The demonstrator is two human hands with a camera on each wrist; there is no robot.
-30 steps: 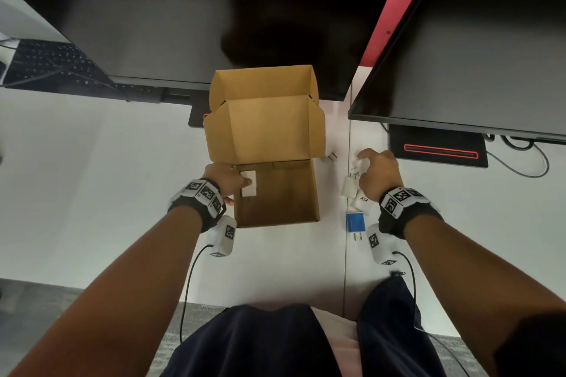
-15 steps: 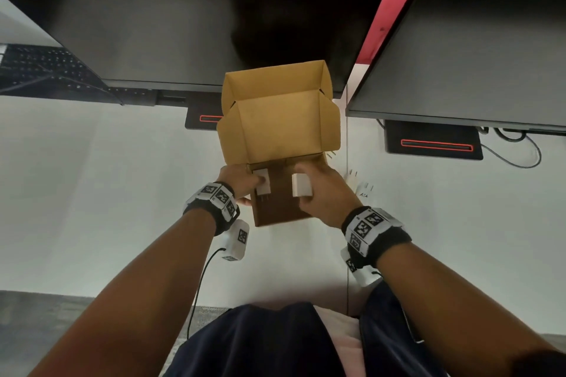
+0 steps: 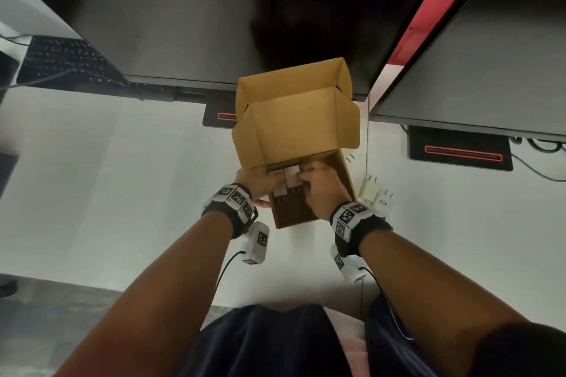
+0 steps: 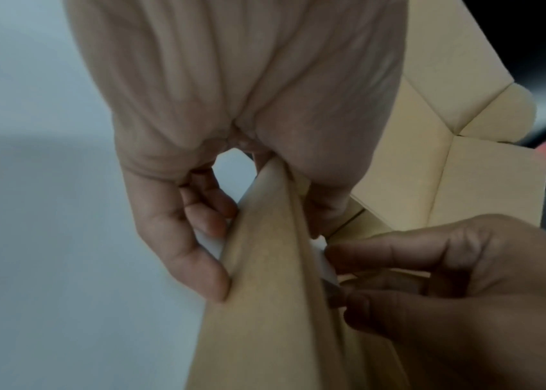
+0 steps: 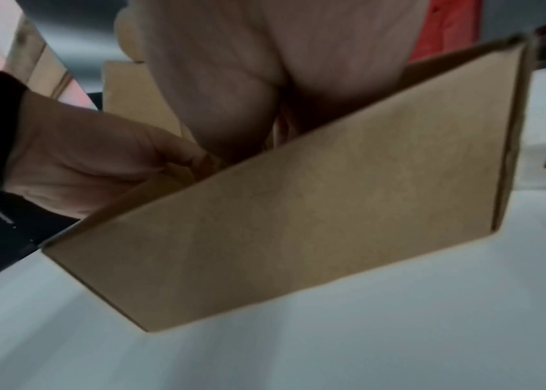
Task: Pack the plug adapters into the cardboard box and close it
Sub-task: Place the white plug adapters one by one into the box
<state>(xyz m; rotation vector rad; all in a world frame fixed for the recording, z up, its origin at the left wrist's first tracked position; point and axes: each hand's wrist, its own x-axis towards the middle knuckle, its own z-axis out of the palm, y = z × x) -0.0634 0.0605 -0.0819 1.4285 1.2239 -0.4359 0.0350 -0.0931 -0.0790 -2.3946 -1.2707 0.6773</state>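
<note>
The cardboard box (image 3: 294, 131) sits on the white table (image 3: 107, 177) at 12 o'clock from the person, lid up. The left hand (image 3: 255, 182) grips the box's 9 o'clock wall, thumb inside, fingers (image 4: 198, 237) outside. The right hand (image 3: 321, 190) reaches in from 3 o'clock, its fingers pinching a white plug adapter (image 3: 292, 180); another adapter (image 3: 279, 190) lies just beside it inside. 2 spare adapters (image 3: 369, 191) lie on the table at 3 o'clock of the box.
</note>
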